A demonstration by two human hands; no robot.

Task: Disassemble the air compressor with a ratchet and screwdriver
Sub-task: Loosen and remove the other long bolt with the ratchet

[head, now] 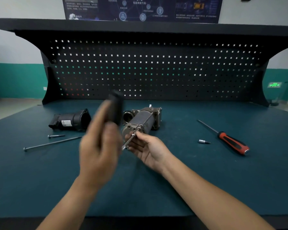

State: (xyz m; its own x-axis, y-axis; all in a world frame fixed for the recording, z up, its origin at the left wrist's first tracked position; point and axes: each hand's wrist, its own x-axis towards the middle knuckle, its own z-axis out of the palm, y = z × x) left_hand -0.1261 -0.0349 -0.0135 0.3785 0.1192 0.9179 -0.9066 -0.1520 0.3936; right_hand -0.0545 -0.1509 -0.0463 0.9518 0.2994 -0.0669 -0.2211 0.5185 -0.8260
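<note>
Left hand point(100, 143), blurred, grips a black handle point(115, 107) left of the compressor point(142, 119). Right hand point(145, 147) pinches a bolt point(129, 141) at its end cap. The housing point(70, 121) farther left bears a white label, unreadable

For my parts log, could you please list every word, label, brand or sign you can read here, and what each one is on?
White label on the black housing: a round emblem and lines of print, too small to read.
Poster on the wall above the bench: Chinese text and icons, too blurred to quote.
Green lit sign low on the right wall: glowing characters, unreadable.
Screwdriver, with its red and black grip: no print visible.
Nothing can be quoted with confidence.
</note>
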